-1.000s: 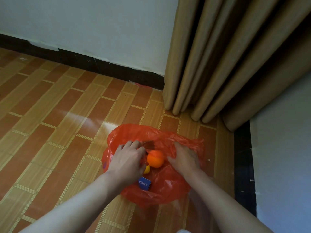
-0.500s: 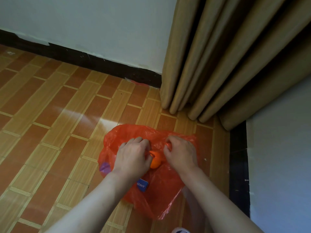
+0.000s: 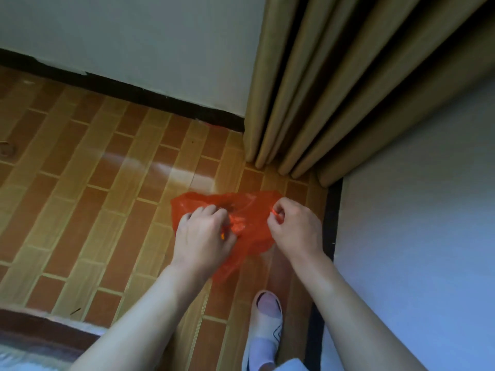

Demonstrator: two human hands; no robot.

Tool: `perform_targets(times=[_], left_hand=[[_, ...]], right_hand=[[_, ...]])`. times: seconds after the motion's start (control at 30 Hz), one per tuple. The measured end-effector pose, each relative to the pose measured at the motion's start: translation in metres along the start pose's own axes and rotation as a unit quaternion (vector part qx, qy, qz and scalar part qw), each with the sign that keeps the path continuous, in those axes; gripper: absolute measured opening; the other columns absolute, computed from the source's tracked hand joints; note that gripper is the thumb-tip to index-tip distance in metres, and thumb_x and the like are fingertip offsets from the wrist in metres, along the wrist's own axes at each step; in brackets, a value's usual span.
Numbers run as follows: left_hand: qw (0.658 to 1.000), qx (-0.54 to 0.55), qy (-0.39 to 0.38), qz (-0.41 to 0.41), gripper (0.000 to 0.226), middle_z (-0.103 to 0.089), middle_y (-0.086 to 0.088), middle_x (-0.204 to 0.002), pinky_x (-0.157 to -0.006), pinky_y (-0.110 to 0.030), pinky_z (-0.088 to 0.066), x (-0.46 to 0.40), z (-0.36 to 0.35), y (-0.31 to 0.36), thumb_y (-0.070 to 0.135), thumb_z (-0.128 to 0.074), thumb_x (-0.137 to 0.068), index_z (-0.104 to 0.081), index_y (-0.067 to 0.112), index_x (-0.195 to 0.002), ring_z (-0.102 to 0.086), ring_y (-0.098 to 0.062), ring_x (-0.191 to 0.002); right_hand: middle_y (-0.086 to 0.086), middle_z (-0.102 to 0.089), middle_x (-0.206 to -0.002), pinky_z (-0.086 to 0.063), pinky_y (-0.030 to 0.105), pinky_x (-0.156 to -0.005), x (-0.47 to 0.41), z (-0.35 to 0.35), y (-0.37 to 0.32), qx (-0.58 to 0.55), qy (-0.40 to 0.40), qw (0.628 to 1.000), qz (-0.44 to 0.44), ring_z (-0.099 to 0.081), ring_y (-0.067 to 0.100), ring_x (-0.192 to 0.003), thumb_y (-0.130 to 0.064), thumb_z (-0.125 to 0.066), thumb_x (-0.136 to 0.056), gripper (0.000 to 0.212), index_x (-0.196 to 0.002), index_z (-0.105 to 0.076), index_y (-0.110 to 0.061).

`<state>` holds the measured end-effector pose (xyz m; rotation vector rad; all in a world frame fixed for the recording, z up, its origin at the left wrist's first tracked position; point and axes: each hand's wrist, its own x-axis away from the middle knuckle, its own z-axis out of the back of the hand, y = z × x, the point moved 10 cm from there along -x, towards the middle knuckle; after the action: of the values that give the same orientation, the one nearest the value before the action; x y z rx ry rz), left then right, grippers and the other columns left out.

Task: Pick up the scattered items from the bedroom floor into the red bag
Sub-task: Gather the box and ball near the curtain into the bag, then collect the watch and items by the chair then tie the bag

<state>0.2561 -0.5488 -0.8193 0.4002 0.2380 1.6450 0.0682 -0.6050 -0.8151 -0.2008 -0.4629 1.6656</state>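
Observation:
The red bag (image 3: 250, 226) hangs just above the tiled floor, gathered between both hands. My left hand (image 3: 203, 234) grips a bunched piece of its rim on the left side. My right hand (image 3: 293, 228) pinches the rim on the right, fingers curled round the thin plastic. The bag's contents are hidden behind the crumpled plastic and my hands.
Tan curtains (image 3: 334, 89) hang down to the floor just behind the bag. A white wall (image 3: 417, 210) with a black skirting stands close on the right. My slippered foot (image 3: 266, 328) is below the bag. A dark wooden edge (image 3: 40, 328) lies at the lower left.
The bag's mouth has been drawn together and lifted; the orange ball and blue box seen inside before are now hidden. The view has risen, bringing my foot into sight.

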Motion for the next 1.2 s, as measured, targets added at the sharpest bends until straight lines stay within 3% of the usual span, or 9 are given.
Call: perform_targets(times=[0.3, 0.43, 0.63, 1.0, 1.2], left_hand=[[0.998, 0.018, 0.042, 0.03, 0.015, -0.048, 0.008, -0.074, -0.063, -0.034, -0.039, 0.018, 0.171, 0.043, 0.033, -0.066, -0.081, -0.055, 0.023, -0.078, -0.053, -0.02, -0.067], [0.997, 0.032, 0.059, 0.028, 0.013, -0.049, 0.007, -0.077, -0.065, -0.036, -0.043, 0.023, 0.241, 0.067, 0.028, -0.066, -0.083, -0.055, 0.022, -0.08, -0.054, -0.022, -0.07], [0.992, 0.074, 0.097, 0.022, 0.016, -0.051, 0.008, -0.082, -0.064, -0.036, -0.043, 0.042, 0.347, 0.11, 0.025, -0.067, -0.086, -0.053, 0.021, -0.081, -0.048, -0.02, -0.068], [0.974, 0.106, 0.19, -0.07, 0.014, -0.053, 0.008, -0.075, -0.065, -0.039, -0.049, 0.081, 0.58, 0.201, 0.027, -0.065, -0.08, -0.053, 0.023, -0.075, -0.055, -0.02, -0.07], [0.961, 0.127, 0.239, -0.064, 0.011, -0.057, 0.008, -0.077, -0.067, -0.038, -0.049, 0.104, 0.673, 0.232, 0.031, -0.061, -0.077, -0.056, 0.022, -0.073, -0.057, -0.021, -0.073]], right_hand=[[-0.011, -0.056, -0.079, -0.033, 0.02, -0.06, 0.023, 0.163, -0.064, -0.048, 0.044, 0.998, -0.012, -0.05, 0.011, -0.069, -0.023, -0.066, -0.096, 0.009, -0.089, -0.061, -0.022], [-0.011, -0.057, -0.08, -0.051, 0.033, -0.066, 0.031, 0.236, -0.097, -0.067, 0.076, 0.995, 0.006, -0.059, 0.018, -0.072, -0.019, -0.067, -0.092, 0.008, -0.088, -0.061, -0.022], [-0.008, -0.062, -0.092, -0.055, 0.044, -0.07, 0.057, 0.355, -0.137, -0.113, 0.131, 0.985, 0.013, -0.063, 0.023, -0.08, -0.023, -0.064, -0.092, 0.005, -0.09, -0.06, -0.024], [-0.011, -0.063, -0.088, -0.055, 0.044, -0.071, 0.13, 0.574, -0.224, -0.169, 0.25, 0.953, 0.027, -0.062, 0.017, -0.08, -0.023, -0.062, -0.094, 0.009, -0.087, -0.057, -0.026], [-0.01, -0.066, -0.082, -0.055, 0.041, -0.072, 0.159, 0.653, -0.266, -0.181, 0.292, 0.938, 0.048, -0.063, 0.013, -0.077, -0.019, -0.066, -0.094, 0.007, -0.088, -0.063, -0.022]])
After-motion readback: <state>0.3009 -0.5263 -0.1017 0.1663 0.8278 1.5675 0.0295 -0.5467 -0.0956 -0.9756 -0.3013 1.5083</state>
